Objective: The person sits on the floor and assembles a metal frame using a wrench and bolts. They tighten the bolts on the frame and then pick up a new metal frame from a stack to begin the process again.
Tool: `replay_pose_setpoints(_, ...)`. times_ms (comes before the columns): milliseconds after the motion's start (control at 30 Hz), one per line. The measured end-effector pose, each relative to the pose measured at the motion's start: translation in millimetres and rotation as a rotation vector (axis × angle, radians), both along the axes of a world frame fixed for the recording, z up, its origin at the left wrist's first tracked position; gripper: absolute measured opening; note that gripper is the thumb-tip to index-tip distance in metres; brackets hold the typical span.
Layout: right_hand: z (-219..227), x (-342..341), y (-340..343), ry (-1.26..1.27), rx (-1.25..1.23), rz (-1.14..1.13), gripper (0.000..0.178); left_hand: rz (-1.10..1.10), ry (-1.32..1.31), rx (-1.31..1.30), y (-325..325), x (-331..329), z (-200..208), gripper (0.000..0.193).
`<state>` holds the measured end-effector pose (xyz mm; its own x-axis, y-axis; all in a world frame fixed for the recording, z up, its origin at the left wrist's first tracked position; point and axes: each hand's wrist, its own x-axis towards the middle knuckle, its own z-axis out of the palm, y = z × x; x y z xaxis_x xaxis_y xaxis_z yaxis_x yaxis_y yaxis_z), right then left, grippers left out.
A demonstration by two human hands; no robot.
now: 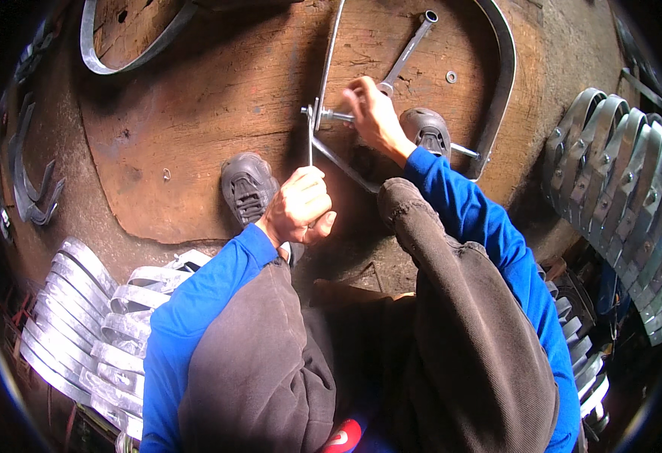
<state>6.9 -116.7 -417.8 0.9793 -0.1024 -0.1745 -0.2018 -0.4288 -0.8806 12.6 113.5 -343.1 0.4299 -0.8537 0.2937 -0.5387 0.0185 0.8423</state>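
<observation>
My left hand (300, 205) is closed around a thin metal wrench (310, 147) seen edge-on. The wrench's far end meets a long bolt (337, 115) that passes through the end of a bent flat metal band (505, 72). Over the bolt is my right hand (374, 113), its fingers curled and smeared by motion, so their grip on it is unclear. Just beyond that hand, a combination wrench (408, 50) lies on the wooden board (172, 151). A small washer (452, 77) rests to its right.
Another curved metal band (95, 57) lies at the far left of the board. Stacked bands stand at the right (610, 158) and at the lower left (66, 317). My left shoe (248, 185) and right shoe (426, 130) are on the board, beside the work.
</observation>
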Motion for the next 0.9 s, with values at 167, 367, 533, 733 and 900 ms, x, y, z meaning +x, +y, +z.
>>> replay_pose_setpoints(167, 7.8, 6.7, 3.2, 0.313, 0.204, -0.253, 0.037, -0.012, 0.006, 0.006, 0.8, 0.4, 0.4, 0.019)
replay_pose_setpoints(367, -1.0, 0.7, 3.4, 0.103, 0.035, -0.087, 0.043, 0.001, 0.005, -0.013, -3.2, 1.3, 2.5, 0.019)
replay_pose_setpoints(533, 9.7, 7.2, 2.5, 0.256, 0.132, -0.181, 0.038, 0.003, 0.001, -0.001, -1.8, 0.9, 1.3, 0.019)
replay_pose_setpoints(733, -3.0, 1.3, 0.3, 0.072, 0.017, -0.052, 0.047, -0.001, 0.008, 0.003, -2.5, 0.7, 1.7, 0.02)
replay_pose_setpoints(900, -4.3, 1.8, -2.0, 0.097, 0.046, -0.026, 0.049, -0.002, 0.01, 0.002, -3.3, 1.1, 2.7, 0.02)
